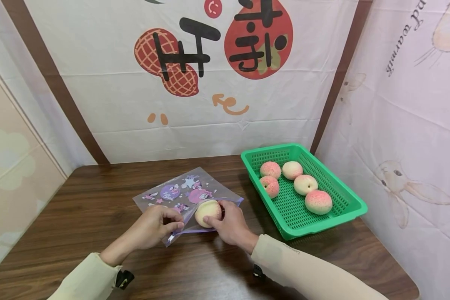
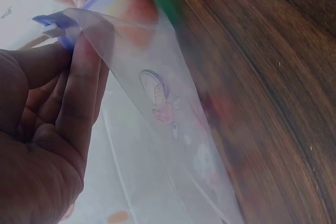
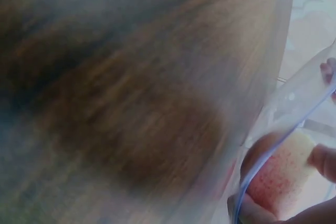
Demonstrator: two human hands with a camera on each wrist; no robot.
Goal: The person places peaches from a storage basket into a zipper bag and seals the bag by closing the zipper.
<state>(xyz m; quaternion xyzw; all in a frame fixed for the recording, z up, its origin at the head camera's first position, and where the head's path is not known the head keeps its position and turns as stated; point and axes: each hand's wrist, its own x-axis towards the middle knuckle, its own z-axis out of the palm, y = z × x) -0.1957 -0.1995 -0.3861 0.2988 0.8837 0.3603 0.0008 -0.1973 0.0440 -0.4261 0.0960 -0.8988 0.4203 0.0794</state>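
Note:
A clear zip bag [image 1: 174,192] printed with purple and pink cartoon figures lies on the table, its purple-edged mouth toward me. My left hand [image 1: 154,227] pinches the bag's edge near its slider [image 2: 51,31]. In my right hand [image 1: 232,223] is a pale, pink-speckled peach [image 1: 208,213], held between thumb and fingers at the bag's mouth. The right wrist view shows the purple rim crossing in front of the peach [image 3: 281,179], which is partly inside. Some of the right fingers are hidden behind peach and film.
A green plastic basket [image 1: 318,227] stands on the right of the wooden table [image 1: 78,200], with several peaches [image 1: 318,202] in it. Behind the table hangs a printed white cloth [image 1: 116,141]; another cloth [image 1: 360,179] hangs at the right.

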